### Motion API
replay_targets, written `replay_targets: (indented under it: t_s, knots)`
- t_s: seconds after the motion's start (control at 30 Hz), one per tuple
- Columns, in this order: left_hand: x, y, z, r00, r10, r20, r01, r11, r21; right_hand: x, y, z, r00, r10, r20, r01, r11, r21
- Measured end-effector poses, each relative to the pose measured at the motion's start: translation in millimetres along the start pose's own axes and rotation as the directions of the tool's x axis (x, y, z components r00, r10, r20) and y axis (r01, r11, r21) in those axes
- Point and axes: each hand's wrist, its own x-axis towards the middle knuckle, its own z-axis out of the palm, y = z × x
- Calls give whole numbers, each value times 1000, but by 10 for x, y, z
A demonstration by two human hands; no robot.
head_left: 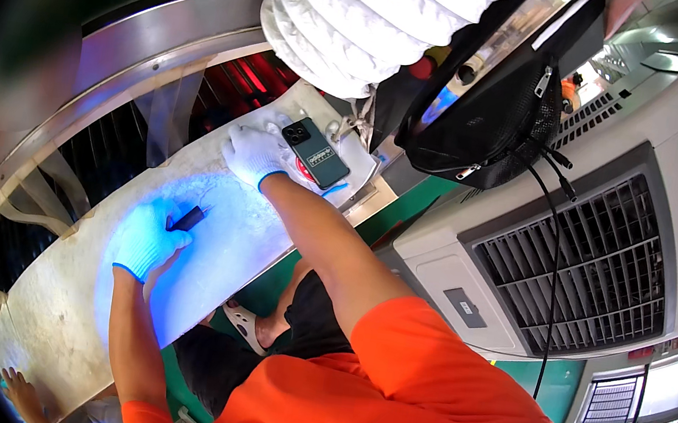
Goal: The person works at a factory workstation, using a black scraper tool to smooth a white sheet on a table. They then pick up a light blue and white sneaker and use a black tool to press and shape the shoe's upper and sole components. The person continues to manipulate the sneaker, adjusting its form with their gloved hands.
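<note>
My left hand [147, 238], in a white glove with a blue cuff, grips a small black torch [188, 218] that throws blue light over the white work surface [62, 295]. My right hand [254, 153], gloved the same way, lies flat with fingers spread on that surface. A dark smartphone [316, 153] rests just to the right of my right hand. I wear an orange shirt.
A white ribbed duct [356, 17] hangs above the bench. A black mesh bag [496, 121] with a cable hangs to the right, over a large grey air cooler [600, 246]. A metal conveyor frame [118, 71] curves behind. Another person's hand [23, 397] shows at bottom left.
</note>
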Motion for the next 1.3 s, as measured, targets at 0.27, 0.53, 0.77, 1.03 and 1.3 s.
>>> replay_targets:
  t_s: [0.27, 0.53, 0.77, 1.03, 1.3]
  knots:
    - [83, -69, 225, 944, 16, -330, -11, 1000, 16, 41, -9, 7, 999, 7, 41, -9, 999, 47]
    - [-175, -193, 216, 864, 206, -460, -151, 977, 154, 27, -57, -122, 997, 26, 68, -29, 998, 50]
    - [-176, -332, 301, 863, 181, -472, -141, 983, 120, 28, 12, -32, 998, -8, 56, 7, 1000, 10]
    - [-166, -409, 323, 876, 223, -428, -196, 975, 107, 60, -3, -87, 994, 34, 99, -33, 999, -16]
    - [-209, -476, 273, 849, 249, -466, -245, 967, 72, 47, 65, 10, 1000, -16, 17, 18, 995, -95]
